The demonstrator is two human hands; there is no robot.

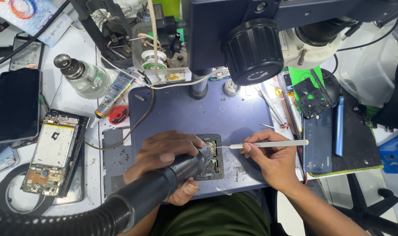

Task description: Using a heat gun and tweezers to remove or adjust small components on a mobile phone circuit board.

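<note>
Black hot-air wand point(164, 183), ribbed hose trailing, sat wrapped in the left hand point(164, 157), its metal nozzle aimed at a small dark circuit board point(212, 159) just beyond the fist. Board looked square, green-flecked, lying on a blue-grey mat point(199, 113). Right hand point(269, 159) pinched silver tweezers point(269, 144), tips touching the nozzle end.

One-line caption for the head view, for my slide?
Left hand aims hot-air nozzle at circuit board; right hand holds tweezers.
</note>
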